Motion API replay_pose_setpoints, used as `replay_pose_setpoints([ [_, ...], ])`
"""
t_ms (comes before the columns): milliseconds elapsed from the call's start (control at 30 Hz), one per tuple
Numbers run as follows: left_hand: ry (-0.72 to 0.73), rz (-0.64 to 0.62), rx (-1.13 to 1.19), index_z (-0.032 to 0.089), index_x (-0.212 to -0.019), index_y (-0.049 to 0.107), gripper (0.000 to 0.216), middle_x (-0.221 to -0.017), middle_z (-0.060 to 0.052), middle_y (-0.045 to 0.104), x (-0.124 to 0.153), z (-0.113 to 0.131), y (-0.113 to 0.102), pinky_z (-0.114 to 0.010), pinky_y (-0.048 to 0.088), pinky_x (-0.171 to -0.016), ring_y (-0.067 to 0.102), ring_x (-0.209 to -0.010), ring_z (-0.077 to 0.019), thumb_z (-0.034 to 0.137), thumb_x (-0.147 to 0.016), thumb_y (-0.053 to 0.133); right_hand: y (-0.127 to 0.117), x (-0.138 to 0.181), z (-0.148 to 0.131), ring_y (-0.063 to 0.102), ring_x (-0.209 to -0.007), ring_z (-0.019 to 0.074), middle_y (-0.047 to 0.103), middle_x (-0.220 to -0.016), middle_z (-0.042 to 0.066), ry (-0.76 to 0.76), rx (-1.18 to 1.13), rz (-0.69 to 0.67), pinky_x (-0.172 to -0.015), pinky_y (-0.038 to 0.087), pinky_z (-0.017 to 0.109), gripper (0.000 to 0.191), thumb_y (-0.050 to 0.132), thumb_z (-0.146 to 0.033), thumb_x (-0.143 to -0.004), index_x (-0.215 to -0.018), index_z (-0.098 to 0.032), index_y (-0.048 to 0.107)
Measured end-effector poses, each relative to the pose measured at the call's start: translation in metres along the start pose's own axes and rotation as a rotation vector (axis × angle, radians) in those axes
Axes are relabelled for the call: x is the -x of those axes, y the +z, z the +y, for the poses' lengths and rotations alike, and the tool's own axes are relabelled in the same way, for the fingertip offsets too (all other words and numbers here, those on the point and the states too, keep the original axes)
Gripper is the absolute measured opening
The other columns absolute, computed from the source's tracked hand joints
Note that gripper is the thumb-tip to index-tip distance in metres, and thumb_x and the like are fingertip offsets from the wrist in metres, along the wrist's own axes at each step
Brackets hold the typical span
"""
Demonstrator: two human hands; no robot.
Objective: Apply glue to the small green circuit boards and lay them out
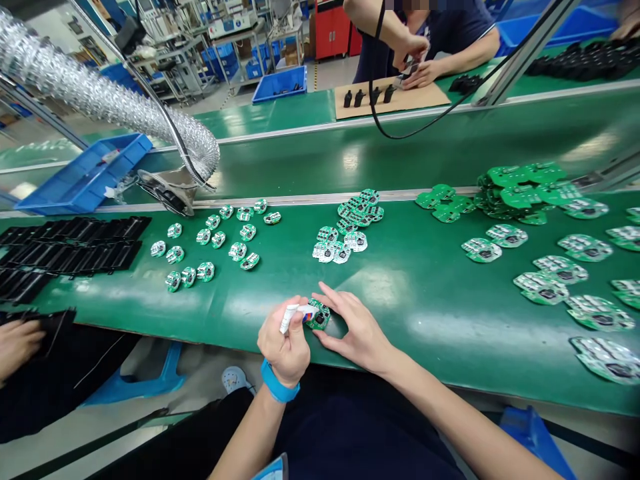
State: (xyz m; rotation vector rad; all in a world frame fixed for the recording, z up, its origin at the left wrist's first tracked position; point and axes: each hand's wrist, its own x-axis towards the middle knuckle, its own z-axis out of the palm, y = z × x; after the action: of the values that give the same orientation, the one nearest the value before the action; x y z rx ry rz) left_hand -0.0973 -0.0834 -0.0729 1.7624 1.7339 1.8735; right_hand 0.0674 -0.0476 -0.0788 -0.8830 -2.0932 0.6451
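My left hand [284, 341], with a blue wristband [279, 381] on its wrist, is shut on a small white tube [289, 318] and brings the tube's tip to a round green circuit board [319, 315]. My right hand [356, 328] steadies that board with its fingertips at the board's edge. Part of the board is hidden by my fingers. Small round boards [215, 241] lie in a loose group to the left on the green workbench belt [400, 293], and larger white-and-green boards [565, 270] lie to the right.
Black foam trays [70, 247] lie at the left of the belt. A co-worker's hand [17, 343] rests on black material at the left edge. Across a raised rail, another person's hands [413, 60] work above a cardboard sheet [390, 97]. A silver duct [105, 100] and blue bins [85, 173] stand beyond.
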Motion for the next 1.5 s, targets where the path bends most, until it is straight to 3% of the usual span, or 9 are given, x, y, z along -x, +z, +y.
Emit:
replay_pose_setpoints([
  [200,0.101,-0.085,0.007,0.019,-0.116,0.073,0.019,-0.095,-0.008,0.081,0.001,0.012,0.004,-0.03,0.064,-0.074,0.079,-0.081,-0.0191,0.021,-0.101,0.062,0.001,0.0,0.001,0.071,-0.115,0.0315,0.072,-0.138,0.011,0.0,-0.004,0.013,-0.1,0.057,0.055,0.101,0.072,-0.023,-0.093,-0.171,-0.031,0.008],
  [433,0.072,-0.029,-0.021,0.019,-0.116,0.074,0.019,-0.095,-0.008,0.081,0.002,0.001,0.006,-0.032,0.065,-0.076,0.08,-0.083,-0.0206,0.025,-0.102,0.061,0.001,0.0,0.001,0.071,-0.118,0.0317,0.072,-0.138,0.011,0.017,0.006,0.004,-0.101,0.057,0.055,0.104,0.071,-0.023,-0.092,-0.171,-0.03,0.004],
  [900,0.111,-0.048,-0.034,0.018,-0.115,0.073,0.018,-0.095,-0.009,0.081,-0.001,0.001,0.011,-0.03,0.063,-0.076,0.079,-0.083,-0.0191,0.021,-0.101,0.064,0.002,0.0,0.001,0.069,-0.124,0.0323,0.072,-0.138,0.011,0.044,-0.029,0.007,-0.105,0.054,0.056,0.107,0.073,-0.023,-0.093,-0.171,-0.03,0.0],
  [1000,0.087,0.064,-0.022,0.018,-0.112,0.074,0.017,-0.092,-0.008,0.081,-0.004,0.005,0.008,-0.028,0.062,-0.073,0.079,-0.08,-0.0185,0.025,-0.102,0.062,0.002,0.001,0.002,0.068,-0.127,0.0325,0.072,-0.139,0.01,0.057,-0.025,0.011,-0.105,0.054,0.056,0.107,0.073,-0.023,-0.093,-0.171,-0.03,0.0],
  [1100,-0.009,0.254,0.036,0.016,-0.106,0.073,0.022,-0.086,-0.007,0.08,-0.013,0.012,-0.004,-0.029,0.062,-0.065,0.077,-0.071,-0.0188,0.034,-0.103,0.06,0.001,0.003,0.003,0.068,-0.126,0.0328,0.073,-0.137,0.01,0.083,-0.016,0.007,-0.105,0.054,0.057,0.105,0.072,-0.026,-0.093,-0.171,-0.029,0.002],
  [1267,-0.248,0.611,0.161,0.015,-0.098,0.068,0.036,-0.072,-0.003,0.075,-0.044,0.01,-0.047,-0.026,0.053,-0.051,0.068,-0.056,-0.0164,0.05,-0.099,0.062,0.01,-0.01,-0.001,0.068,-0.122,0.0336,0.073,-0.136,0.011,0.081,0.059,-0.056,-0.104,0.054,0.058,0.101,0.07,-0.024,-0.094,-0.171,-0.029,0.004],
  [1367,-0.31,0.757,0.151,0.015,-0.096,0.068,0.039,-0.068,-0.002,0.073,-0.057,-0.002,-0.078,-0.024,0.047,-0.049,0.06,-0.051,-0.0128,0.053,-0.096,0.064,0.033,-0.039,-0.011,0.068,-0.117,0.0337,0.072,-0.136,0.012,0.004,0.085,-0.148,-0.1,0.056,0.056,0.103,0.071,-0.021,-0.092,-0.171,-0.03,0.004],
  [1500,-0.352,0.827,0.065,0.015,-0.096,0.068,0.04,-0.068,-0.002,0.072,-0.054,-0.017,-0.109,-0.024,0.043,-0.049,0.059,-0.051,-0.0128,0.055,-0.096,0.062,0.085,-0.088,-0.028,0.067,-0.111,0.0334,0.072,-0.127,0.014,-0.062,0.105,-0.263,-0.098,0.057,0.053,0.097,0.073,-0.019,-0.089,-0.169,-0.022,0.019],
])
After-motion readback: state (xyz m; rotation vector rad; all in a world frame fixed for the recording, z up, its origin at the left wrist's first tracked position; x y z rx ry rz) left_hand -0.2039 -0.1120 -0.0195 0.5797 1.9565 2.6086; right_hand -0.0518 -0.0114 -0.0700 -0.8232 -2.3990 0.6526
